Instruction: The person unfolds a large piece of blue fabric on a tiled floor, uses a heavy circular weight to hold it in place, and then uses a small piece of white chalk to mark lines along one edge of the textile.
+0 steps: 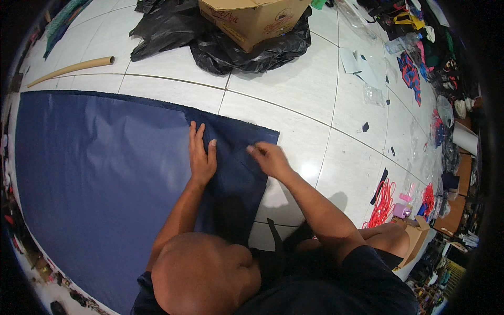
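A person sits on a white tiled floor (315, 100), seen from above, with both bare forearms reaching forward from the lower edge. Directly under the hands lies a large sheet of navy blue fabric (94, 173), spread flat on the floor and stretching far out to the left of the fingers.

The left hand (202, 155) rests palm down on the fabric, fingers straight, close together and pointing away from the person, pressing the cloth flat and gripping nothing. Just to the right of those fingers, a darker folded strip of the same fabric runs toward the person's lap.

The right hand (269, 157) sits beside the left, a short gap apart, near the cloth's right edge. Its fingers are curled, with thumb and fingertips pinched together on the fabric there. The fabric's far right corner lies just beyond these fingers.

To the right of the right hand, well apart, a tangle of red cord (383, 205) lies on the tiles. Farther ahead of the fingers lie black plastic bags (231, 47) with a cardboard box (252, 18) on them, and to the far left, a long cardboard tube (73, 68).
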`<state>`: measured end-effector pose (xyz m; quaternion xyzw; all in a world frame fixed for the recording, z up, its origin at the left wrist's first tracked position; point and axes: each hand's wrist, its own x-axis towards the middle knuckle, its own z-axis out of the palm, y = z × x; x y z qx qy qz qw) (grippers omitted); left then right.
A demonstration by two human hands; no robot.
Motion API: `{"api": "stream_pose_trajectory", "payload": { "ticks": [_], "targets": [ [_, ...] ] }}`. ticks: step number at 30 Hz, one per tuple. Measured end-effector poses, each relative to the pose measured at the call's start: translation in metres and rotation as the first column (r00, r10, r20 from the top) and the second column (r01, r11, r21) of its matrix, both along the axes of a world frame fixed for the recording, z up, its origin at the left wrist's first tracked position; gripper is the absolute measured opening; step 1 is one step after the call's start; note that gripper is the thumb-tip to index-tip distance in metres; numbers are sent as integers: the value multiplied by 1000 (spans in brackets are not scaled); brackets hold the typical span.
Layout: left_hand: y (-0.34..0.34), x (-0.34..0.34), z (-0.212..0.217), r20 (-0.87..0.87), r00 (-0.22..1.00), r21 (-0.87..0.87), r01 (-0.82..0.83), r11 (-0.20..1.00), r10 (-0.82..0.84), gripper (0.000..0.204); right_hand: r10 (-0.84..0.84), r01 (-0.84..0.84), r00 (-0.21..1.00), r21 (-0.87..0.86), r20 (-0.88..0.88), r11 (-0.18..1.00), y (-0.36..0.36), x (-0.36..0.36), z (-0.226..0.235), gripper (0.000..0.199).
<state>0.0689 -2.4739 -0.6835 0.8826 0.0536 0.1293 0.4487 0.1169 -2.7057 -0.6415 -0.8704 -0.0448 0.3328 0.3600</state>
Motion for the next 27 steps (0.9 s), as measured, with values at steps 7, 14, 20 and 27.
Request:
{"api": "stream_pose_trajectory", "payload": {
  "ticks": [7,14,20,27],
  "targets": [
    [1,1,-4,4,1000,24,-6,1000,6,51,201,-226,721,-50,663,973,21,-16,42,39],
    [1,0,0,-3,1000,31,8,999,-8,51,214,-245,896,32,388,969,15,-28,-2,28],
    [1,0,-1,20,1000,54,-3,999,2,51,-239,218,825,101,512,971,3,4,12,38],
    [-1,0,1,-1,1000,16,-10,1000,10,51,343,-313,631,-176,696,933,26,-32,21,39]
  ]
}}
